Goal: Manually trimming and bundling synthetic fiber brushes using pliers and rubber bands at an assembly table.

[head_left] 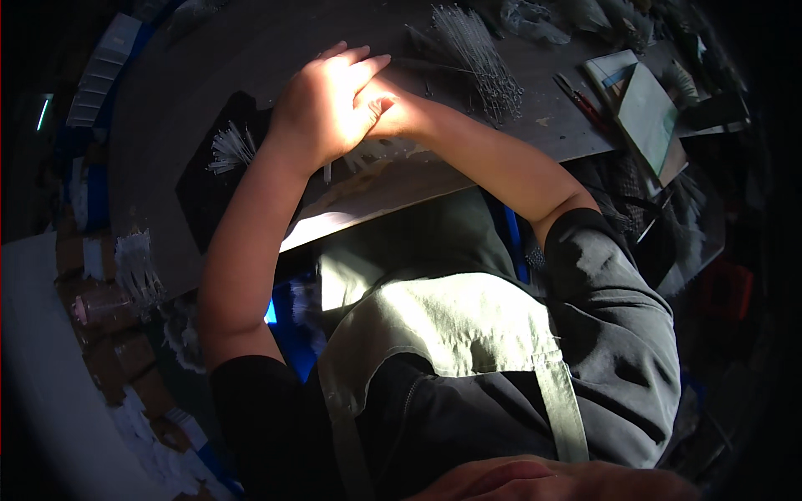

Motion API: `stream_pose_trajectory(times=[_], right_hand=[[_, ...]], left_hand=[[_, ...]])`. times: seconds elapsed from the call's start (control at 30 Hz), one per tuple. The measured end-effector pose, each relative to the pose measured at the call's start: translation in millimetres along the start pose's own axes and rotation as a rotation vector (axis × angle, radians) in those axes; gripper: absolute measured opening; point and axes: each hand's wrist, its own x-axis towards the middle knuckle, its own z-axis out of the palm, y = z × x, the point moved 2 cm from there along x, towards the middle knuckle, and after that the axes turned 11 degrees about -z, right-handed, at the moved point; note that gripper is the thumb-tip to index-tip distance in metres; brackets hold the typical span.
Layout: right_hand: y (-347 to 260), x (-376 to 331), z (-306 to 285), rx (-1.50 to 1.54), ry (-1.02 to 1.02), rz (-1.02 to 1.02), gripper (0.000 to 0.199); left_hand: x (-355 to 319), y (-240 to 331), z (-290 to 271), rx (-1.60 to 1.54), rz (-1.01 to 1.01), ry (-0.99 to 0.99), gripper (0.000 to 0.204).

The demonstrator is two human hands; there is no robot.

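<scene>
My left hand [327,100] lies over my right hand [396,110] above the near part of the table [376,196], in bright light. The left fingers are stretched out and slightly apart, with no object visible in them. Most of the right hand, including its fingers, is hidden under the left one. Beside my left wrist, a bundle of thin white sticks [231,149] rests on a dark mat [200,188]. Some pale stick ends [368,154] show just below the hands. Past my right hand is a larger bundle of thin wire-like pieces [478,63].
On the table's right lie a red-handled tool [589,107] and a notebook with pale covers [647,117]. Clear plastic bags [535,21] sit at the back. Cardboard boxes [117,355] and more white sticks [136,263] stand left of the table. A red object [725,290] is at far right.
</scene>
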Motion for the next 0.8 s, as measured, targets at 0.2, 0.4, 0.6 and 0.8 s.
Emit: stream_pose_trajectory(times=[0.2, 0.4, 0.6, 0.8], right_hand=[[33.4, 23.6, -6.4, 0.058, -0.100, 0.221, 0.023], [6.6, 5.8, 13.0, -0.135, 0.090, 0.025, 0.022], [19.1, 4.6, 23.8, -0.080, 0.079, 0.058, 0.017], [46.6, 18.2, -7.1, 0.339, 0.080, 0.296, 0.022]], left_hand=[[24.7, -40.3, 16.4, -0.252, -0.241, -0.070, 0.043], [-7.7, -9.3, 8.0, -0.075, -0.030, 0.091, 0.040], [-5.0, -8.6, 6.0, -0.035, -0.175, -0.005, 0.046], [2.9, -55.5, 37.9, -0.946, -0.325, 0.234, 0.057]])
